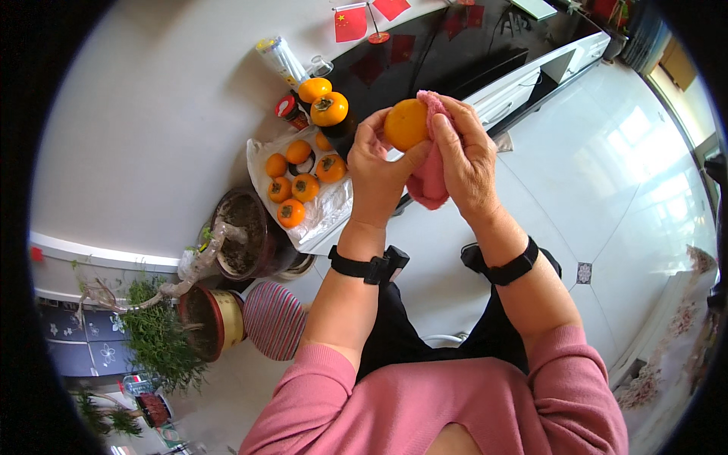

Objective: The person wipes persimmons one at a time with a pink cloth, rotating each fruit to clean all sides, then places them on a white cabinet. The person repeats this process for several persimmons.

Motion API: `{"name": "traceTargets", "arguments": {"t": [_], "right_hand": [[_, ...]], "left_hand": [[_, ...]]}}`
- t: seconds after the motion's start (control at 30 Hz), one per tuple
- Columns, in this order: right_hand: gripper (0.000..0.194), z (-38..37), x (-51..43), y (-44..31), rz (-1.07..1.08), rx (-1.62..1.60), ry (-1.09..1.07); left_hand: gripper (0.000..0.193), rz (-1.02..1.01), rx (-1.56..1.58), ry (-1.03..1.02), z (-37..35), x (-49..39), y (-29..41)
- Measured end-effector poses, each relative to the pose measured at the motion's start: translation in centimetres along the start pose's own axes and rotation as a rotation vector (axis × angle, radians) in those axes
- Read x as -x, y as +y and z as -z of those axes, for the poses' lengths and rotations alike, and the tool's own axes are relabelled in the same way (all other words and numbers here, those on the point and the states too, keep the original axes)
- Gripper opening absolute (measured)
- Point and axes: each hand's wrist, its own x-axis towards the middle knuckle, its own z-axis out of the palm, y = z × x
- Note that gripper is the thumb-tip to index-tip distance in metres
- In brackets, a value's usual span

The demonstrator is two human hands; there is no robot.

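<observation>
My left hand point(378, 165) holds an orange persimmon point(406, 124), its smooth side showing. A pink cloth point(429, 179) is in my right hand point(466, 153), pressed against the fruit's right side and hanging below it. Left of my hands, several persimmons point(305, 187) and smaller orange fruits point(298, 152) lie on a white plastic bag point(335, 202). A black round item point(302, 165) lies among them. Two more persimmons point(329, 109) sit further back, near the wall end of the black tabletop.
The black-topped cabinet point(455, 62) carries small red flags point(350, 24), a clear tube of pens point(282, 61) and a red-lidded jar point(289, 109). Potted plants point(244, 239) and a striped round stool point(274, 320) stand at the left. Pale floor tiles point(546, 187) extend to the right.
</observation>
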Motion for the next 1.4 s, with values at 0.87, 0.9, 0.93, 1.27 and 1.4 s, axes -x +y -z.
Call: {"name": "traceTargets", "arguments": {"t": [0.87,0.9,0.93,1.27,1.4], "right_hand": [[0.015,-0.3,0.1,0.6,0.282,0.199,-0.261],[0.013,-0.1,-0.1,0.9,0.167,0.171,-0.265],[0.013,0.2,-0.2,1.1,0.037,0.155,-0.277],[0.024,1.0,0.0,-1.1,0.043,0.009,-0.280],[0.013,0.2,-0.2,-0.3,0.435,0.315,-0.380]], "left_hand": [[0.061,0.162,0.249,-0.074,3.6,0.8,1.2],[0.065,0.193,0.254,-0.082,3.5,0.8,1.5],[0.068,0.218,0.268,-0.097,3.5,1.0,1.9],[0.076,0.163,-0.008,-0.074,3.8,1.1,1.9],[0.070,0.089,-0.242,-0.172,3.9,1.3,1.7]]}}
